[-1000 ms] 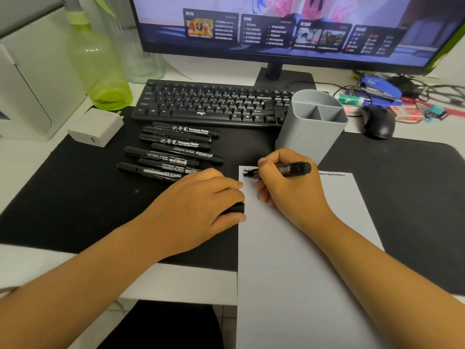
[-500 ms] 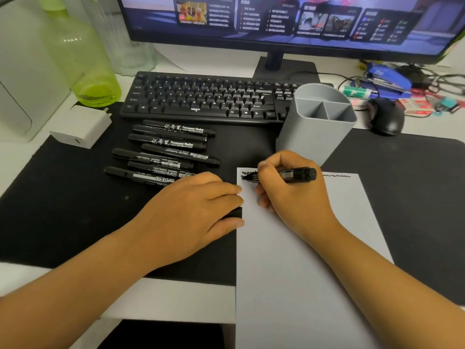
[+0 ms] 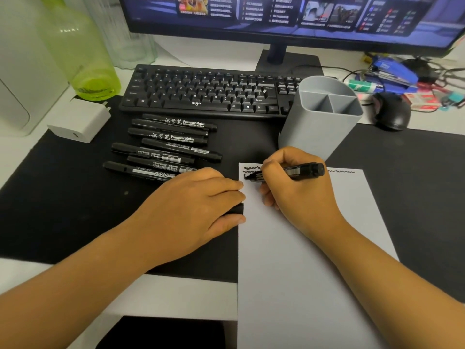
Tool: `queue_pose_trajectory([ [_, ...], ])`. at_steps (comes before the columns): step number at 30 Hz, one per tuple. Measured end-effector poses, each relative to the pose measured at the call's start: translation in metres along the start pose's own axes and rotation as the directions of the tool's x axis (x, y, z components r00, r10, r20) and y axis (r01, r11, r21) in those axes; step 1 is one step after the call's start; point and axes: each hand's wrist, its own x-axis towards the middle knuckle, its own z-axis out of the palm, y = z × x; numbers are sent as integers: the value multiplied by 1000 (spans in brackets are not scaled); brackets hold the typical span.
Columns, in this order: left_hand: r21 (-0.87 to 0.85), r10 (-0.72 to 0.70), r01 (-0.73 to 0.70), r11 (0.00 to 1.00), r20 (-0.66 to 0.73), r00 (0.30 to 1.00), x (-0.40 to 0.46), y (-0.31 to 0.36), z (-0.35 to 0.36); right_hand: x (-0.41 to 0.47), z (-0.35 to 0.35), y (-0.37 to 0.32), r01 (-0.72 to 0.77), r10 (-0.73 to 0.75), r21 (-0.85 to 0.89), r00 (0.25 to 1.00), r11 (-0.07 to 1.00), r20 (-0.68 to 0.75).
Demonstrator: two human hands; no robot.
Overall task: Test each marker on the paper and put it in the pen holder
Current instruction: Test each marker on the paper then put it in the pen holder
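Note:
My right hand [image 3: 299,195] grips an uncapped black marker [image 3: 302,170], with its tip on the top left corner of the white paper [image 3: 302,273]. Black squiggles [image 3: 251,170] lie there, and a thin wavy line [image 3: 342,171] runs along the top edge. My left hand [image 3: 191,210] rests palm down at the paper's left edge. A short black piece [image 3: 235,209], apparently the marker's cap, is held between its fingers. Several capped black markers [image 3: 163,144] lie in a row on the black mat. The grey pen holder [image 3: 317,132] stands just behind my right hand, and the compartments I can see hold nothing.
A black keyboard [image 3: 201,91] and a monitor [image 3: 289,16] stand behind the mat [image 3: 63,197]. At the far left are a green spray bottle [image 3: 83,61] and a white charger [image 3: 78,122]. A black mouse [image 3: 392,112] and a blue stapler [image 3: 392,71] sit at the back right.
The marker tip has moved slightly down and left, and a second dark squiggle has appeared under the first. My left hand has stayed in place. The view has shifted closer.

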Motion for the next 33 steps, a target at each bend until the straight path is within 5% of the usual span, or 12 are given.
queue_pose_trajectory([
  [15,48,-26,26,999,7,1000,0,4,-3,-3,-2,-3,5,-5,0,999,1000,32],
  [23,26,-19,21,999,-53,998,-1,8,-9,-2,-13,-17,-7,26,305,998,952,-56],
  [33,-156,-143,129,979,-80,986,-12,16,-21,-35,-28,-45,-2,23,354,998,935,-55],
])
